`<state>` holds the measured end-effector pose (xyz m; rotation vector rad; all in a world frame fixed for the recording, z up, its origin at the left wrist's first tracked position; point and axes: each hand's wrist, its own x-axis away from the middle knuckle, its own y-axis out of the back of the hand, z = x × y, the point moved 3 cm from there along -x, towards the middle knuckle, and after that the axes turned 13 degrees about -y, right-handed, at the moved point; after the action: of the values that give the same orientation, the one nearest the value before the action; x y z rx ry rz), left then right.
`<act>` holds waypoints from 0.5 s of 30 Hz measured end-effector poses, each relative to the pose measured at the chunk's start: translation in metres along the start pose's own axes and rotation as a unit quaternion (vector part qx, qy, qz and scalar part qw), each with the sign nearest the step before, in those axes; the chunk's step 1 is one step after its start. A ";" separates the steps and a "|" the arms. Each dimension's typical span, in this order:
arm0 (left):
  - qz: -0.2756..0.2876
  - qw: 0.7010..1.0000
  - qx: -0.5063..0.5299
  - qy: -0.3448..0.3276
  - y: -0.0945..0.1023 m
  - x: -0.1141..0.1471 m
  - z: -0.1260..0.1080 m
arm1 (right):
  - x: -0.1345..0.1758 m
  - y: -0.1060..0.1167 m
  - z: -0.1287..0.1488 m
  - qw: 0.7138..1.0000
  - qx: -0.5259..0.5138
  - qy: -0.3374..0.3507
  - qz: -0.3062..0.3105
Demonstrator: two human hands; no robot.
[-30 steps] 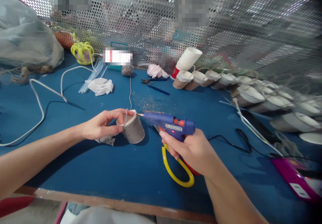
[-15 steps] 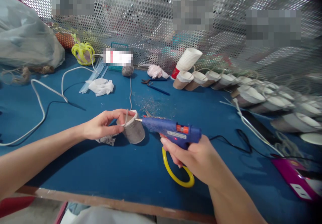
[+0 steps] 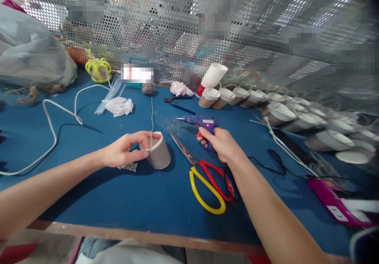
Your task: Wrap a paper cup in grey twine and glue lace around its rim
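My left hand [image 3: 126,150] grips the rim of a grey cup [image 3: 160,153] that lies tilted on the blue table. Its fingers also press a grey cord [image 3: 152,115] at the rim, and the cord runs back to a ball of yarn [image 3: 148,88]. In my right hand [image 3: 217,141] is a blue glue gun [image 3: 201,122], its metal nozzle pointing left and held apart from the cup. Scissors [image 3: 207,183] with one red and one yellow handle lie between the hands, blades toward the back.
Pliers [image 3: 180,105], crumpled white paper [image 3: 120,106] and clear glue sticks [image 3: 111,94] lie farther back. Many lined cups [image 3: 278,114] with cord handles stand at the right. A white cable [image 3: 50,117] loops across the left. A perforated metal screen [image 3: 171,31] closes the back.
My right hand has drawn the glue gun away from the cup's rim, back and to the right, uncovering the scissors. The left hand stays on the cup.
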<state>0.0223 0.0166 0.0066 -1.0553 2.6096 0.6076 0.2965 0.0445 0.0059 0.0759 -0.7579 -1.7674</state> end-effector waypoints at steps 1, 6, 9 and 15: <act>0.005 1.000 -0.008 -0.005 0.000 0.000 -0.001 | -0.006 -0.003 -0.001 1.000 0.010 -0.007 0.000; 0.009 0.999 -0.037 -0.031 -0.001 0.000 -0.003 | -0.025 -0.013 -0.002 0.996 0.077 -0.025 -0.025; 0.016 0.998 -0.052 -0.040 -0.003 -0.001 -0.005 | -0.026 -0.009 0.005 0.992 0.121 -0.016 -0.044; 0.028 0.994 -0.081 -0.063 -0.008 -0.001 -0.011 | 0.010 -0.027 0.041 0.987 0.140 0.065 0.040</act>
<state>0.0271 0.0070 0.0141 -0.9570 2.5215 0.8823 0.2537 0.0575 0.0273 0.3406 -0.8972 -1.5544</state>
